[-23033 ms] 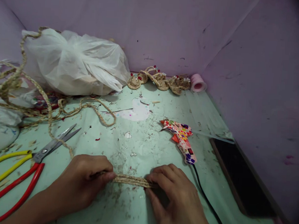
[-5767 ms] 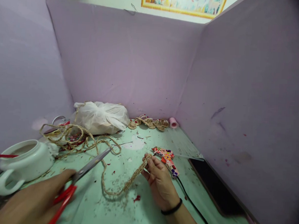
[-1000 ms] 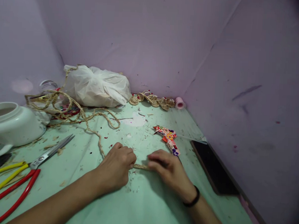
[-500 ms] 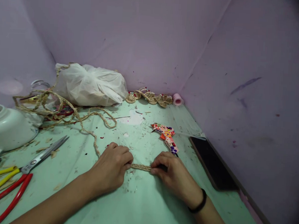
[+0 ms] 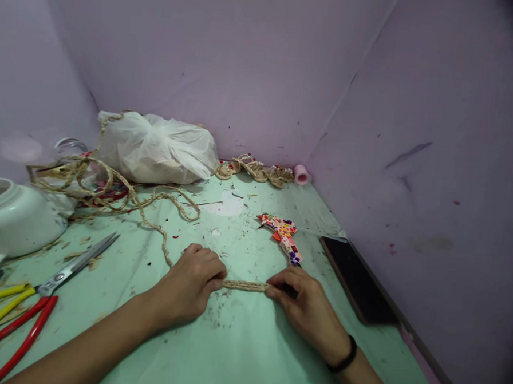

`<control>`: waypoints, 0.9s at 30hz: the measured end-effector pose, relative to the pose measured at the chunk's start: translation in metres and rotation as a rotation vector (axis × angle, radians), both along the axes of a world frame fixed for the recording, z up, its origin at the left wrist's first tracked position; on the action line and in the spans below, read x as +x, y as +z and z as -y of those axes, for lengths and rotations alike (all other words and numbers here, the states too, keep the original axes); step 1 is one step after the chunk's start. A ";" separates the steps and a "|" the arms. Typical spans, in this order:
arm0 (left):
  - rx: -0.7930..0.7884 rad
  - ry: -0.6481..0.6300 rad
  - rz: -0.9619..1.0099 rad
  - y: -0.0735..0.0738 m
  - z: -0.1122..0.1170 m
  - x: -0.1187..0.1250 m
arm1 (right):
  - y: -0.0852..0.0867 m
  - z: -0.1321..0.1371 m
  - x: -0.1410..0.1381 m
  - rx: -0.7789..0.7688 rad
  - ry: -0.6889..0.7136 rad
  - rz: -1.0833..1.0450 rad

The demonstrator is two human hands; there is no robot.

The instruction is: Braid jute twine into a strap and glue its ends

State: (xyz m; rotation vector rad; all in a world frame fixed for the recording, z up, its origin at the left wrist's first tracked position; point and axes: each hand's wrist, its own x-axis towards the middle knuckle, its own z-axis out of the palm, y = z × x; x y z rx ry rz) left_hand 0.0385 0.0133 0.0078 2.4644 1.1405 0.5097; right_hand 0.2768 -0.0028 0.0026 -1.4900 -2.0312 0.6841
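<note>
The braided rope [image 5: 245, 285] is just below the middle of the frame, held straight between two hands. The left hand [image 5: 194, 283] pinches its left end, and the right hand [image 5: 306, 303] pinches its right end with thumb and fingers. A black band [image 5: 346, 358] goes around the right wrist. Loopy rope [image 5: 132, 196] lies in a messy pile at the left. A flowery glue gun [image 5: 285, 232] lies just above the right hand, with a dark phone [image 5: 357, 280] to its right. Big scissors [image 5: 58, 278] with red and yellow handles lie at the lower left, below a white pot [image 5: 27, 220]. Higher up sit a white bag [image 5: 155, 149], small beaded rope pieces [image 5: 257, 171] and a pink spool [image 5: 301, 175], all on a green table [image 5: 239, 357].
</note>
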 end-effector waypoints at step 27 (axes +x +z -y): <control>0.349 0.167 0.362 0.030 -0.001 -0.030 | 0.017 -0.012 -0.063 -0.120 0.186 -0.225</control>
